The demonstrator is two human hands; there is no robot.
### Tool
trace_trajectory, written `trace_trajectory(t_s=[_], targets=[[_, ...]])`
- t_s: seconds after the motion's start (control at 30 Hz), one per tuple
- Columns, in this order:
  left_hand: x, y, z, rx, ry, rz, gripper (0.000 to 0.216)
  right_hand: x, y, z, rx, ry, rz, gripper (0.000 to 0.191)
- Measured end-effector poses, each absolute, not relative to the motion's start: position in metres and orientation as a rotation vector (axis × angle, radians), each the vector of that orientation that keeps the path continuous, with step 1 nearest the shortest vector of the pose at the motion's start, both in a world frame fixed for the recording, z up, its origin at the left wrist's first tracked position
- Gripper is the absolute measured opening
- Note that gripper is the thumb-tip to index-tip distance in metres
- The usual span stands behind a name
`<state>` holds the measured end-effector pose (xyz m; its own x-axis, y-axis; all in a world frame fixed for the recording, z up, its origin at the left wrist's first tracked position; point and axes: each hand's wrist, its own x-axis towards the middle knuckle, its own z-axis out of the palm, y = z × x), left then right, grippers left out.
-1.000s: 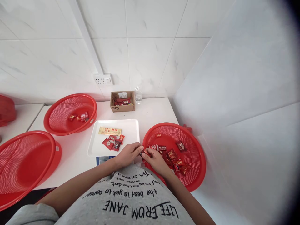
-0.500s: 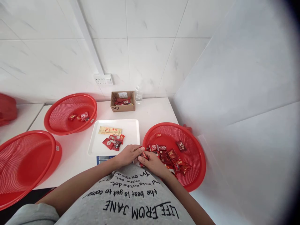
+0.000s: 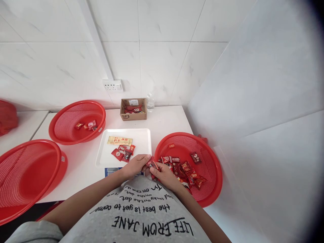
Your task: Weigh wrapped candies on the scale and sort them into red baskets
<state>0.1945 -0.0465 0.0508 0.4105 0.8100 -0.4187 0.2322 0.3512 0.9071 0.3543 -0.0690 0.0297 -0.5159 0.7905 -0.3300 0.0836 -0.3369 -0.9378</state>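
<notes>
Both my hands meet just in front of my shirt, between the tray and the right basket. My left hand pinches the left side of a red wrapped candy. My right hand is closed on its right side, with more red wrapping showing under the thumb. To the left lies a white tray with a long gold packet and several small red candy packets. Close by my right hand stands a red mesh basket holding several red wrapped candies.
At the back stand a small cardboard box with red packets and a clear plastic container. Two more red baskets are on the left, one with a few candies, the other nearer me. A blue-and-grey device sits below the tray.
The red candy between my hands has been turned and raised a little, so more of its printed face shows. My fingers have shifted slightly; the tray and baskets stay put.
</notes>
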Motion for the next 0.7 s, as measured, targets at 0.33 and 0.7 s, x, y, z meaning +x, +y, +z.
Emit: trace_trajectory(t_s=[0.33,0.7], targets=[[0.184,-0.046,0.038,1.430,1.314,0.441,0.039,0.359,-0.073,0.017,-1.297,-0.921,1.875,0.036],[0.087,-0.065,-0.012,2.293,1.666,0.375,0.025,0.363,-0.092,-0.014,-1.567,-0.637,1.541,0.039]])
